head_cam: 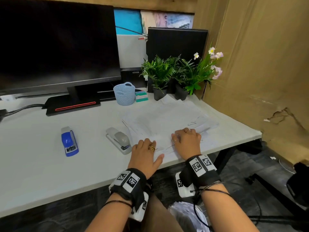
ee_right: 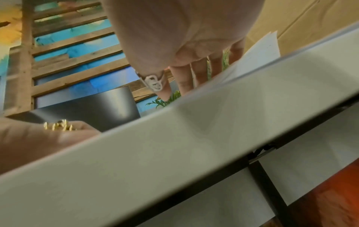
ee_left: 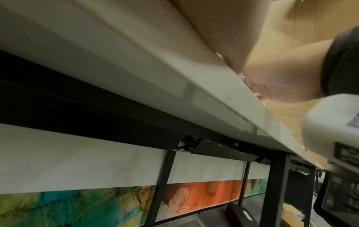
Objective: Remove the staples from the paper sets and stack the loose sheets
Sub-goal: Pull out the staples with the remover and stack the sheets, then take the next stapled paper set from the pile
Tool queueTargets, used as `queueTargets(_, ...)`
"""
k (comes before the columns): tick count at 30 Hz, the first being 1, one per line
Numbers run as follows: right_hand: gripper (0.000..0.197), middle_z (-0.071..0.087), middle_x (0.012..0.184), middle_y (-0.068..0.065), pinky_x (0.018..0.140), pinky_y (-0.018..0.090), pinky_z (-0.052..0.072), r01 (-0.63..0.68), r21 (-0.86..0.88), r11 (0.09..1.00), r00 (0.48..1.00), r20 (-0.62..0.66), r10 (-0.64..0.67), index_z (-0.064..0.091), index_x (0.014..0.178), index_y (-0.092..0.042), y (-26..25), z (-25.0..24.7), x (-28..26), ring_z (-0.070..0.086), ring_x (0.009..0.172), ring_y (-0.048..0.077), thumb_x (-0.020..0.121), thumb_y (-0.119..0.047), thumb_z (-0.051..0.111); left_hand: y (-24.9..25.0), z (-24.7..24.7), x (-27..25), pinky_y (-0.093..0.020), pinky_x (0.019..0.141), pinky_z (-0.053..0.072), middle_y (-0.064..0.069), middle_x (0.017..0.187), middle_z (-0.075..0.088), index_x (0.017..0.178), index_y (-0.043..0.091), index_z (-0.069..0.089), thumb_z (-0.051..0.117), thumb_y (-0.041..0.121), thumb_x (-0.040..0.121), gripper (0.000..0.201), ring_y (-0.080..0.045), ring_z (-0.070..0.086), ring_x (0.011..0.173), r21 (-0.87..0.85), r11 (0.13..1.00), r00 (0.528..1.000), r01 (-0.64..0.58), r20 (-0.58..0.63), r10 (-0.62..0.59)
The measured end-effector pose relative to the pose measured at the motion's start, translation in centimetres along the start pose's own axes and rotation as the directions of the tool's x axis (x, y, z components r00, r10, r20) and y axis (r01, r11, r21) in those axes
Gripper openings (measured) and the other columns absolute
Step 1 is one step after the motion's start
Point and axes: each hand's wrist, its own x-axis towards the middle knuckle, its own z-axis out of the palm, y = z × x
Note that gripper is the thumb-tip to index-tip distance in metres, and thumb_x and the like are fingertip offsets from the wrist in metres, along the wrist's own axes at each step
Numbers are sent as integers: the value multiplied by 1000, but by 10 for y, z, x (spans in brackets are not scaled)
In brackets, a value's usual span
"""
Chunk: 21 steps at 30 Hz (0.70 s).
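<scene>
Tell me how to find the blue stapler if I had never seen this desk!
Start at the big black monitor at the back left of the white desk. Come forward to the bare stretch in front of its stand, well left of both hands. The blue stapler lies there alone; the other stapler, beside the papers, is grey.

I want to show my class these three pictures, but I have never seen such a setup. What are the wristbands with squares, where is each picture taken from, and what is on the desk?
No machine here: a person works bare-handed. The patterned bands hold small wrist cameras. The big picture comes from a head camera; the other two look up from each wrist past the desk edge. The left hand and right hand rest on spread paper sheets, gripping nothing clearly. Beside them lie a grey stapler and a blue stapler; behind are a basket, plants and a monitor.
</scene>
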Motion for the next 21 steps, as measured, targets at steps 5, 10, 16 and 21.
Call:
queueTargets(5,36,61,107,6,90,36,35,-35,-10,999,998,44,35,70,100,-15,-9,3,4,46,109,25,96,-35,40,-1,1,2,-32,112,-14,-6,157,6,141,15,37,25,49,95,59,-19,-3,144,-235,972,1000,7,13,-4)
queueTargets(10,24,68,83,11,79,31,42,-28,200,979,999,-14,32,71,81,-5,-4,9,-2,57,91,30,87,-18,52,-7,3,6,-32,114,4,-1,141,44,135,21,43,35,36,98,40,-18,35,130,-354,935,996,39,-58,-63)
queueTargets(16,38,60,124,16,104,29,30,62,322,945,997,-60,-46,67,114,-7,10,26,-21,49,121,31,85,-26,54,-8,2,8,-36,115,8,1,129,54,133,26,50,45,45,93,44,-18,43,120,-317,946,992,70,-75,-98)
queueTargets(21,43,60,124,18,104,34,32,73,353,933,995,-84,-46,67,115,-6,13,31,-28,51,119,34,83,-31,51,-1,-11,11,-38,113,17,-2,108,65,106,17,67,35,41,98,41,-20,54,106,-250,955,976,161,-101,-191)
